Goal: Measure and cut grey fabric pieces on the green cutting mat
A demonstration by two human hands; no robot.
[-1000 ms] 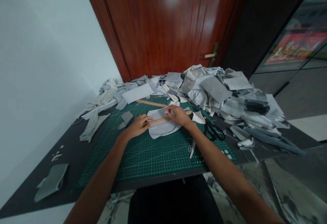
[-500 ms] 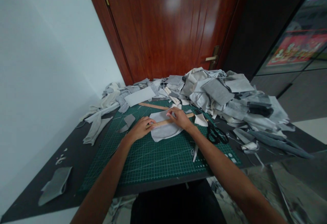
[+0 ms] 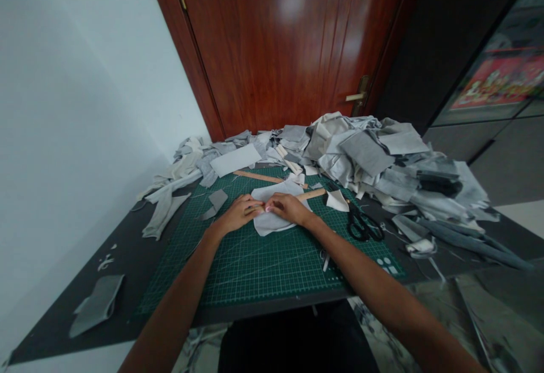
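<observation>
Brought right hand (image 3: 287, 208) frame-left along strip (image 3: 313, 194), close beside left hand (image 3: 240, 214) | held both part-closed, fingers bent over strip; couldn't tell if gripping | found strip lying across cloth (image 3: 271, 225), frame centre | risked skewing strip or creasing cloth through uneven finger pressure

Beneath the right hand (image 3: 289, 210), the flat pale-grey cloth piece (image 3: 272, 225) is matt; the long tan strip (image 3: 313, 194) there seems smooth wood. Beyond that hand, the reddish-brown panelled wooden door (image 3: 276, 61) gleams.

The nearer wooden strip (image 3: 313, 194) is partly hidden
</observation>
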